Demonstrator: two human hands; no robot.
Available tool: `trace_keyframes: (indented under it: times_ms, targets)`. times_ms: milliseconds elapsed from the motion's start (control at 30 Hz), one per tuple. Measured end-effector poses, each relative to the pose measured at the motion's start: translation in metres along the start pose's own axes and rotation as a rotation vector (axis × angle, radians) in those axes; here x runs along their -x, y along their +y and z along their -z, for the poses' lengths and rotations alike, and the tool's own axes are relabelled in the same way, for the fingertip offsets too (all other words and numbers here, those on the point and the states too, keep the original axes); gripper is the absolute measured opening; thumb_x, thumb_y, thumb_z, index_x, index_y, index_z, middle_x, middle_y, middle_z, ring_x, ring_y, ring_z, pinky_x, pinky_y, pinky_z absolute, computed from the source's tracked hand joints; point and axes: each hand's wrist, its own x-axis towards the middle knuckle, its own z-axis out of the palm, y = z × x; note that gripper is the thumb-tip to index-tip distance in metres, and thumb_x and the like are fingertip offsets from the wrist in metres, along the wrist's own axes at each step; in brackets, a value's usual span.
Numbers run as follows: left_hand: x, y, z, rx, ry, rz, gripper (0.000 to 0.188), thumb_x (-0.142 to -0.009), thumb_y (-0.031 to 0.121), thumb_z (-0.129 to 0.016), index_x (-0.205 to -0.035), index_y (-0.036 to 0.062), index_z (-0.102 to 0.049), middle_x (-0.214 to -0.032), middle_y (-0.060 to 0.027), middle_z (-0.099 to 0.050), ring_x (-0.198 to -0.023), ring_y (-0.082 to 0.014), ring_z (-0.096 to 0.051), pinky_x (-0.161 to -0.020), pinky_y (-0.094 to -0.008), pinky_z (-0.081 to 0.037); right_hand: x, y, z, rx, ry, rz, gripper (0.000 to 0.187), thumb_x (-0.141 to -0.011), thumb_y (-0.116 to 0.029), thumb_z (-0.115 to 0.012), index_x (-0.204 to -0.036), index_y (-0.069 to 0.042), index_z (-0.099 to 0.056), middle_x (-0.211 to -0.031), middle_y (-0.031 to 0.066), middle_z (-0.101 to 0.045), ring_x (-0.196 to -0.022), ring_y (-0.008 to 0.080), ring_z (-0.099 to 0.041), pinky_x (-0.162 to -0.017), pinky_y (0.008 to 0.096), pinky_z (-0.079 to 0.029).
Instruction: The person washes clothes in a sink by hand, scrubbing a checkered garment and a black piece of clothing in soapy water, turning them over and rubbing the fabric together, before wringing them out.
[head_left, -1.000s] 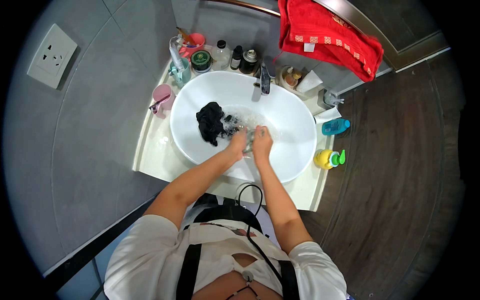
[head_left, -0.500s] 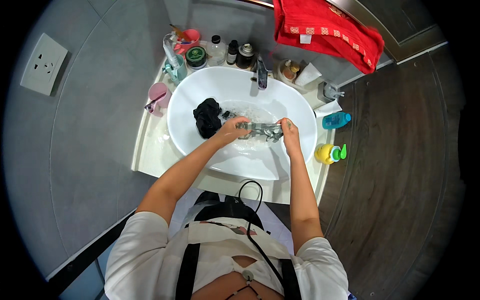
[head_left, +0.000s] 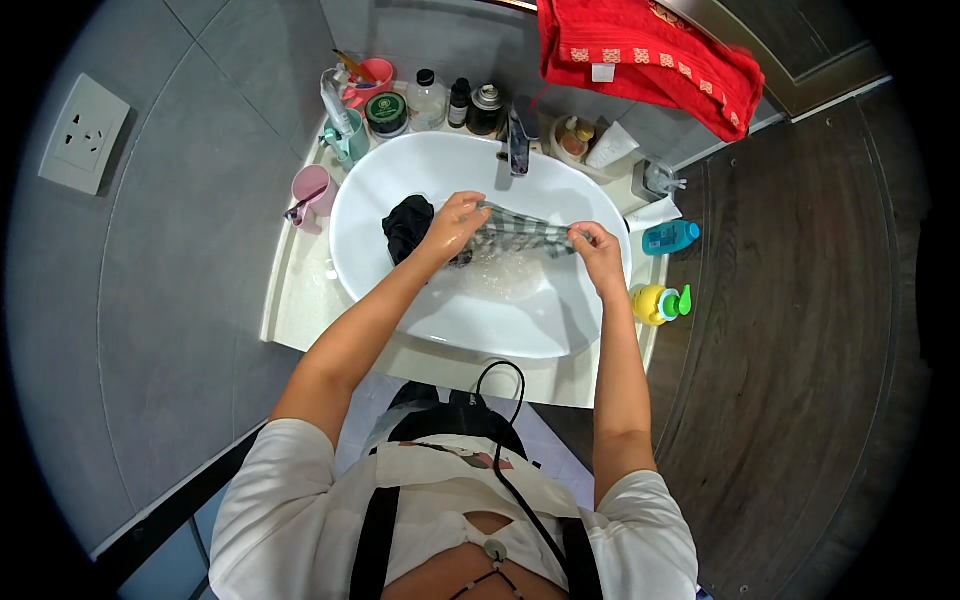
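Note:
A grey-and-white checked cloth (head_left: 525, 232) is stretched between my two hands over the white washbasin (head_left: 450, 335). My left hand (head_left: 455, 228) pinches its upper left end, and my right hand (head_left: 598, 252) pinches its right end near the basin's right side. The cloth looks wet and hangs just above sudsy water (head_left: 500, 275) in the bowl. What sort of garment it is, I cannot make out. Black fabric (head_left: 407, 228) lies bunched in the basin, to the left of my left hand and partly behind it.
A faucet (head_left: 518, 145) stands at the basin's back rim. Bottles, a green-lidded jar (head_left: 387, 113) and cups, one of them pink (head_left: 314, 188), line the left and back counter. A blue bottle (head_left: 671, 237) and yellow pump bottle (head_left: 657, 304) stand right. A red towel (head_left: 650, 60) hangs behind.
My hands have moved apart, the left one up and the right one slightly right. The checked cloth, bunched before, is now spread wider between them.

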Motion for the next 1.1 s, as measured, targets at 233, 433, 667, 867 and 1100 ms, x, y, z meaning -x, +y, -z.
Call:
trace_keyframes:
  times_ms: [233,433,667,867,1100]
  targets:
    - [0.015,-0.033,-0.003,-0.175,-0.148,0.102,0.030,-0.082,0.024,-0.054,-0.066,-0.0017,-0.049,-0.068,-0.0060,-0.049,-0.063,-0.0140,-0.043,-0.058,-0.0275,-0.036,0.020,0.035,-0.020,0.039,-0.051,0.058,0.011,-0.080,-0.014,-0.055,-0.082,-0.003,-0.055,-0.069,-0.0004,-0.053,-0.064,0.0076,-0.046,-0.060,0.0221,-0.039]
    - [0.047,-0.057,-0.009,-0.335,-0.304,0.449,0.039,-0.081,0.035,-0.053,-0.065,-0.0005,-0.049,-0.052,-0.0036,-0.038,-0.053,-0.0112,-0.036,-0.051,-0.0287,-0.033,0.039,0.081,-0.035,0.209,-0.314,-0.222,0.009,-0.082,-0.015,-0.054,-0.082,-0.005,-0.053,-0.073,-0.0030,-0.050,-0.065,0.0060,-0.045,-0.058,0.0209,-0.039]
    - [0.026,-0.047,-0.010,0.180,0.152,0.730,0.052,-0.083,0.033,-0.050,-0.125,0.0066,-0.037,-0.119,-0.0075,-0.044,-0.108,-0.0179,-0.040,-0.086,-0.0301,-0.034,0.006,0.081,-0.038,0.373,0.111,-0.055,0.040,-0.071,-0.014,-0.064,-0.109,-0.010,-0.052,-0.115,0.0164,-0.045,-0.099,0.0286,-0.050,-0.081,0.0359,-0.042]
    - [0.047,-0.089,-0.005,0.280,0.103,0.744,0.032,-0.083,0.033,-0.051,-0.109,0.0136,-0.052,-0.096,0.0018,-0.054,-0.083,-0.0080,-0.047,-0.071,-0.0249,-0.038,0.009,0.088,-0.062,0.710,-0.147,0.282,0.057,-0.064,-0.023,-0.070,-0.118,-0.023,-0.049,-0.130,0.0133,-0.034,-0.116,0.0317,-0.034,-0.093,0.0358,-0.036]
    - [0.074,-0.083,-0.001,0.350,0.066,0.804,0.024,-0.085,0.031,-0.050,-0.100,0.0130,-0.055,-0.086,0.0043,-0.056,-0.078,-0.0058,-0.051,-0.069,-0.0221,-0.040,0.003,0.114,-0.082,0.943,-0.394,0.372,0.051,-0.064,-0.030,-0.067,-0.112,-0.019,-0.053,-0.124,0.0164,-0.038,-0.103,0.0339,-0.042,-0.086,0.0391,-0.040]
